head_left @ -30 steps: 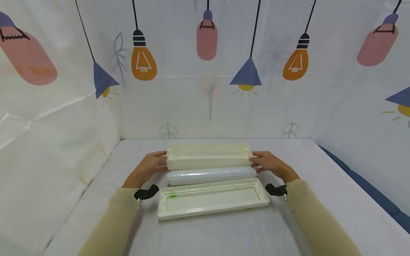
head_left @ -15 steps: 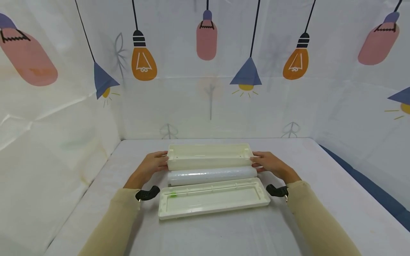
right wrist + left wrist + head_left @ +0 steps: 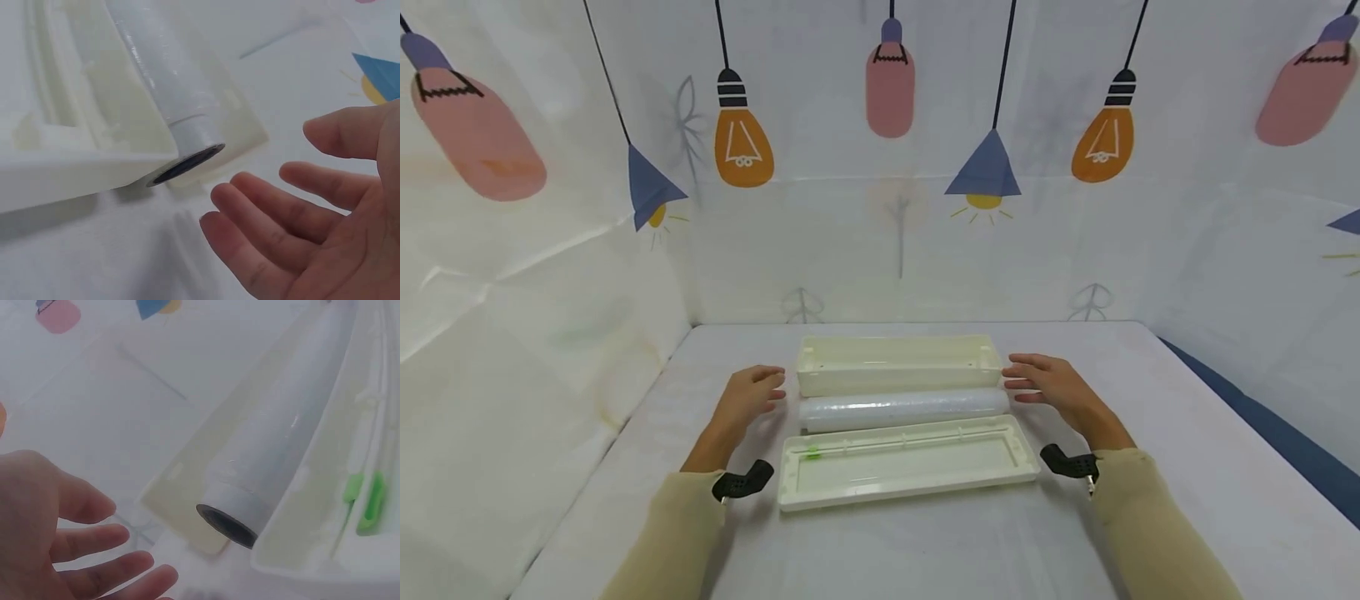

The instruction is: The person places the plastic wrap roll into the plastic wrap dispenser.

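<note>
A cream, open-topped plastic box (image 3: 898, 383) lies lengthwise at the back of the group. In front of it rests a clear-wrapped roll of plastic film (image 3: 902, 410), its dark hollow core end showing in both wrist views. Nearest the person is a shallow cream lid (image 3: 910, 471), slightly slanted, with a small green slider (image 3: 372, 503) on its rail. My left hand (image 3: 747, 406) is off the box's left end, fingers relaxed and holding nothing. Beside the right end, my right hand (image 3: 1060, 393) has its fingers spread loosely, nothing in them.
Everything lies on a white-covered table (image 3: 925, 550). A white sheet printed with lamps (image 3: 850, 233) stands as a wall behind and along the sides. Black straps (image 3: 743, 481) sit on both wrists below beige sleeves.
Both hands, earlier at the box's two ends, have drawn away outward, the left one farther. The box, roll and lid keep their arrangement; the head view has shifted slightly.
</note>
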The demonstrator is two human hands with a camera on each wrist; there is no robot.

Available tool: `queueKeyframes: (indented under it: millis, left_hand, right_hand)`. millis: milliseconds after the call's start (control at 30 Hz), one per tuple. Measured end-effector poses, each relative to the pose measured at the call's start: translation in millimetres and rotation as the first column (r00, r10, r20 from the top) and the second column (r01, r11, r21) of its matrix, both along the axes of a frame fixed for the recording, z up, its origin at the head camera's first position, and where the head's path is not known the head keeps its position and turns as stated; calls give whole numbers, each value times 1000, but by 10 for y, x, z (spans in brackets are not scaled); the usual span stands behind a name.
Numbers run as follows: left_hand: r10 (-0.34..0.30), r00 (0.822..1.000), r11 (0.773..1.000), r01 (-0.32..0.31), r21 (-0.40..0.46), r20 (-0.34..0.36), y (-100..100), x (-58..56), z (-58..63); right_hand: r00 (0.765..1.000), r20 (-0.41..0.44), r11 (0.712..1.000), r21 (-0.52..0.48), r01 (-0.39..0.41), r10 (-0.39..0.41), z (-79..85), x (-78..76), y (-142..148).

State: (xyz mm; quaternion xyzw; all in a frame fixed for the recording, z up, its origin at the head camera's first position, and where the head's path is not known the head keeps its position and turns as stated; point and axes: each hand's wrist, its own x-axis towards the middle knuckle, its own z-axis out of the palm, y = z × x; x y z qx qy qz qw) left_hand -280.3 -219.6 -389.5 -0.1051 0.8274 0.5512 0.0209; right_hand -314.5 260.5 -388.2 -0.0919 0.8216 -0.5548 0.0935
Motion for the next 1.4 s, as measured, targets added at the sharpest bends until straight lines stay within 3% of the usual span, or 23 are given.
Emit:
queueKeyframes:
  millis: [267,500,733,1067,1400]
  left_hand:
    - [67,997,997,-68,-31,-48,-30,220,-95]
    - [42,997,997,-46,-63,-64,7,337,-135]
    - [25,999,997,-29,-69,-47,42,327,-172]
    - [-96,995,993,94,-76,-15,40,239,-236]
    - [-185,982,979,181,-98,-41,33,176,-252]
  right_hand:
    - [1000,0,1000,2,5,-5,-78,30,-89]
    - [1000,-8,1000,20,-4,4,-137,108,-146]
    - [1000,3,999,42,-10,10,-166,175,-88]
    - [999,-2,998,46,-34,35,-154,197,-42]
    - [998,23,994,87,-61,59,-127,184,-30]
